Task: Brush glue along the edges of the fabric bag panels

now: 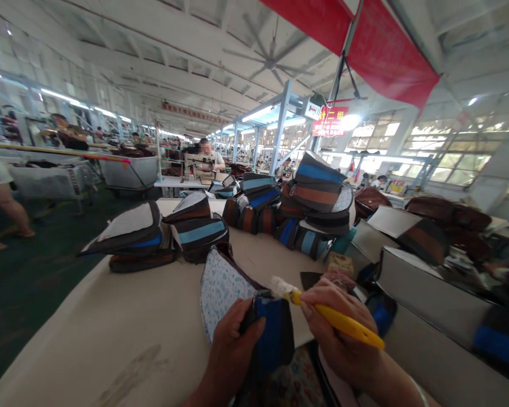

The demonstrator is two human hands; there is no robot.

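Note:
My left hand [235, 345] grips the edge of a fabric bag piece [275, 333] with a blue stripe between dark grey bands. Behind that hand rises its pale lining [223, 291], printed with a light blue pattern. My right hand [343, 322] is closed around the yellow handle of a brush [350, 326]. White, clumped bristles [282, 285] point left, close above the top edge of the piece. Whether the bristles touch the fabric I cannot tell.
Stacked bag pieces [139, 237] lie at the table's left, with a taller pile [318, 195] at the back. Large grey panels [432, 288] fill the right side. A yellowish block [339, 264] sits beyond my right hand. Farther off, a person [214, 158] sits at a sewing machine.

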